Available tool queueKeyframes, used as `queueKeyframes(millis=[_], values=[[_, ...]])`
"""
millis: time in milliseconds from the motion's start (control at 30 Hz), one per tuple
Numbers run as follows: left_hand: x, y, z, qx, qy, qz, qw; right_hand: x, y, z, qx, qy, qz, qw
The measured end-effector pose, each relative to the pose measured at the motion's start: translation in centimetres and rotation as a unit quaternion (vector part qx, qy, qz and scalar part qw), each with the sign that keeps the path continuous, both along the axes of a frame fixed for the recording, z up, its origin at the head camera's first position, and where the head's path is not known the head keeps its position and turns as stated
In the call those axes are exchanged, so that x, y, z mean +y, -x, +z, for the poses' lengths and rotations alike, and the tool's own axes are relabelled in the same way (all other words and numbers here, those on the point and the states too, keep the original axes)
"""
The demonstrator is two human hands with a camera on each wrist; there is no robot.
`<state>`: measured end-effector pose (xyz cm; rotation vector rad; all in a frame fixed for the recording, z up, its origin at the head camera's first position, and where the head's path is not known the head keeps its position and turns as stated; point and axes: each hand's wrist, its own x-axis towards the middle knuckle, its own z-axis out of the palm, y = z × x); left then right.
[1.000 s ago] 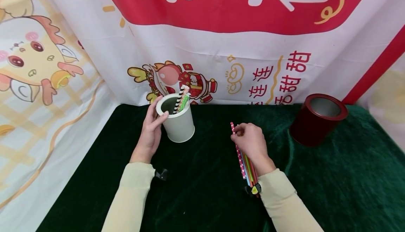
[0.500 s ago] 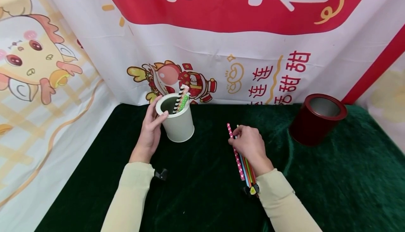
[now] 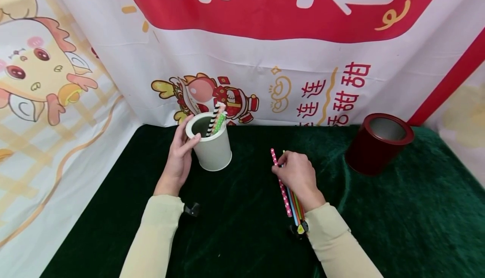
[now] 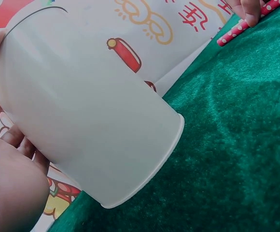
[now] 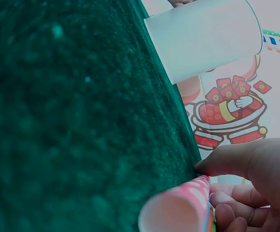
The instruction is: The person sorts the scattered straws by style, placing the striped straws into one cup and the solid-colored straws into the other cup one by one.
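Note:
My left hand (image 3: pixel 179 155) holds a white cylindrical holder (image 3: pixel 214 153), thumb over the rim and fingers along its far left side. The holder stands upright on the cloth. Several patterned paper straws (image 3: pixel 217 121), black-striped, pink and green-dotted, lean inside it. My right hand (image 3: pixel 299 173) pinches a pink straw with white dots (image 3: pixel 284 199) lying on the cloth. Its hollow end shows close up in the right wrist view, with the thumb (image 5: pixel 227 159) against it. Thin blue, orange and green sticks (image 3: pixel 297 207) lie beside that straw, partly hidden under the hand and wrist.
A dark red cylindrical holder (image 3: pixel 369 153) stands at the back right. Green velvet cloth (image 3: pixel 235 227) covers the table. Behind it hangs a printed white and red curtain (image 3: pixel 242 59), close to the holders.
My right hand has shifted slightly left and toward me, and the pink straw's far end has moved left, away from the other sticks. My left hand keeps its grip on the white holder.

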<state>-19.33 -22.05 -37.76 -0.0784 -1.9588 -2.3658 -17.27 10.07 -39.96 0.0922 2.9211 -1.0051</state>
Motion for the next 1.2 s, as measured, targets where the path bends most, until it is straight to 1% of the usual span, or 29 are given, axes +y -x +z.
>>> queueKeyframes(millis=[267, 367, 467, 567, 733, 867, 967, 1100, 1200], values=[[0.0, 0.0, 0.0, 0.001, 0.000, 0.001, 1.0000, 0.0, 0.0, 0.0, 0.005, -0.007, -0.001, 1.0000], [0.0, 0.0, 0.0, 0.002, -0.001, 0.000, 1.0000, 0.2, 0.1, 0.1, -0.002, 0.002, -0.004, 1.0000], [0.0, 0.0, 0.0, 0.003, -0.002, 0.000, 1.0000, 0.4, 0.1, 0.4, -0.008, 0.023, -0.006, 0.9997], [0.0, -0.1, 0.0, 0.002, -0.001, 0.001, 1.0000, 0.7, 0.2, 0.8, -0.011, 0.059, -0.004, 0.9982], [0.0, -0.1, 0.2, -0.002, 0.002, 0.001, 1.0000, 1.1, 0.3, 1.8, -0.022, 0.122, -0.001, 0.9923], [0.0, -0.1, 0.2, -0.004, 0.002, 0.001, 1.0000, 1.4, 0.3, 2.8, -0.039, 0.185, 0.006, 0.9819], [0.0, 0.0, 0.1, -0.004, 0.002, 0.002, 1.0000, 1.6, 0.1, 3.6, -0.044, 0.244, 0.013, 0.9686], [0.0, 0.0, 0.1, -0.004, 0.002, 0.002, 1.0000, 1.7, -0.1, 4.6, -0.036, 0.312, 0.014, 0.9495], [0.0, -0.1, 0.1, -0.004, 0.001, 0.003, 1.0000, 1.8, -0.3, 5.2, -0.018, 0.343, 0.012, 0.9389]])
